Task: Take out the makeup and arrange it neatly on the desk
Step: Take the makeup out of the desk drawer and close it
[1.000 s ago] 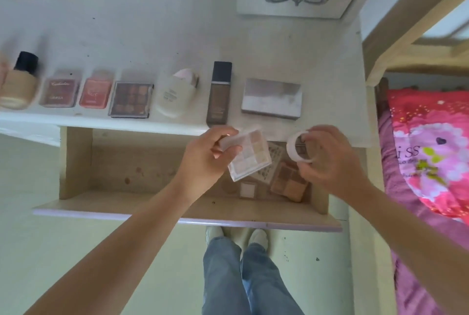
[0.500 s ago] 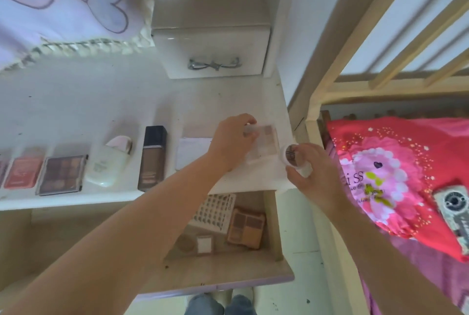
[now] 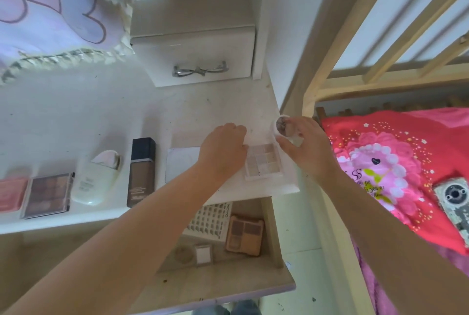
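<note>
The pale nine-pan palette (image 3: 264, 163), which a second ago was being lifted above the open drawer (image 3: 218, 286) in the left hand's grip, is now lying flat on the table (image 3: 76, 116) at the right end of the row. The left hand (image 3: 223, 148) is resting just beside the palette's left edge, fingers curled and turned away from the camera; whether that grip is clenched, released or still touching the palette cannot be told. The right hand (image 3: 302, 147) is holding a small round white case (image 3: 281, 125) between thumb and fingers, having carried it up from drawer level to the table's far right corner, just beyond the palette; whether the case is already touching the surface is unclear.

To the left of the left hand's grip the earlier pieces are lying in line: a flat silver compact (image 3: 181, 163) partly under the wrist, a dark foundation bottle (image 3: 140, 171), a white bottle (image 3: 95, 179), a brown eyeshadow palette (image 3: 48, 195) and a pink compact (image 3: 11, 194).

Below both grips the drawer is still holding a lash card (image 3: 210, 220), a tan quad palette (image 3: 245, 234), a small square case (image 3: 203, 255) and a round item (image 3: 183, 253). Judged from this, one placement is finishing, a second is under way, and several pieces are awaiting removal.
</note>
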Action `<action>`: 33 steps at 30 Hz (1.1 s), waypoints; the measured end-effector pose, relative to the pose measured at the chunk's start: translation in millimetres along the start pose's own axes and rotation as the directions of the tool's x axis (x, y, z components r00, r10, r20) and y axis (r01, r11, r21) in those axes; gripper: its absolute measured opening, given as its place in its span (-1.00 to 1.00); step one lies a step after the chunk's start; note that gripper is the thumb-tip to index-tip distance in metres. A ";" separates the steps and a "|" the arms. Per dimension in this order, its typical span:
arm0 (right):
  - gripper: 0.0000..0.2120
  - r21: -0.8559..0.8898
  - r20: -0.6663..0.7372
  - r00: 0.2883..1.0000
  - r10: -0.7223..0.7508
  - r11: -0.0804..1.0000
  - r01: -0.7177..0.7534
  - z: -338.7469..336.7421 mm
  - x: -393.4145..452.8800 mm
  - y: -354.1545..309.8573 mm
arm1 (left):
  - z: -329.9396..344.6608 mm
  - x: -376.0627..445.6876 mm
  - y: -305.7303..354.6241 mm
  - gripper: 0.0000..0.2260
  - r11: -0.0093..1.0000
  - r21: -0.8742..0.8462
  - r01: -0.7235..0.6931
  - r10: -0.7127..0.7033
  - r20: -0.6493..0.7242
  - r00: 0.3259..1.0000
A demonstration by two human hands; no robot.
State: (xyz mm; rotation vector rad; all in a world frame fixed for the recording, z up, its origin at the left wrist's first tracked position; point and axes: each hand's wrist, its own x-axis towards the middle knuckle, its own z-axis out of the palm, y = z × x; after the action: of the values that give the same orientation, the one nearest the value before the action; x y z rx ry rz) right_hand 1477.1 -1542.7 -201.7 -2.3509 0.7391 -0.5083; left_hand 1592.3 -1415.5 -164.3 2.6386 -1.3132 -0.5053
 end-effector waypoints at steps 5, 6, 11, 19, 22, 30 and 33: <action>-0.58 -0.142 0.193 0.980 -0.050 0.987 0.079 28.8 47.1 -9.6 | -4.7 -16.9 -29.4 -0.64 0.998 0.042 0.036 -0.032 -0.083 0.996; -0.56 -0.206 0.221 0.974 -0.043 0.975 0.090 35.8 54.2 -11.8 | -2.4 -22.0 -36.3 -0.63 0.998 0.049 0.044 -0.039 -0.109 0.993; -0.56 -0.203 0.151 0.988 -0.022 0.978 0.053 51.4 57.6 -17.0 | 27.5 -54.2 -67.2 -0.72 0.978 0.114 -0.174 0.206 -0.400 0.893; -0.79 -0.054 -0.047 0.941 -0.334 0.942 0.331 36.5 -60.1 -50.3 | 103.4 -136.9 -88.5 -0.71 0.952 0.033 -0.304 0.306 -0.044 0.951; -0.76 -0.132 0.371 0.891 -0.261 0.935 0.329 60.3 -121.9 -50.9 | 117.4 -146.1 -90.2 -0.42 0.991 0.127 0.033 -0.067 0.278 0.958; -0.51 -0.538 0.625 0.704 0.338 0.840 0.074 110.8 -153.4 -36.3 | 139.6 -128.6 -83.4 -0.32 0.966 0.230 0.118 -0.188 0.312 0.931; -0.60 -0.567 0.590 0.726 0.353 0.821 0.062 114.8 -155.2 -38.1 | 137.2 -138.2 -84.4 -0.41 0.964 0.262 0.049 -0.147 0.369 0.918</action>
State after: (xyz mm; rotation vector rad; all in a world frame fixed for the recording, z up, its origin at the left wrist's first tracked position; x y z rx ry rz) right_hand 1431.0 -1371.8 -287.8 -2.6692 0.7669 0.7435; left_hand 1528.1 -1252.4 -284.0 2.9280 -1.4314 -0.9815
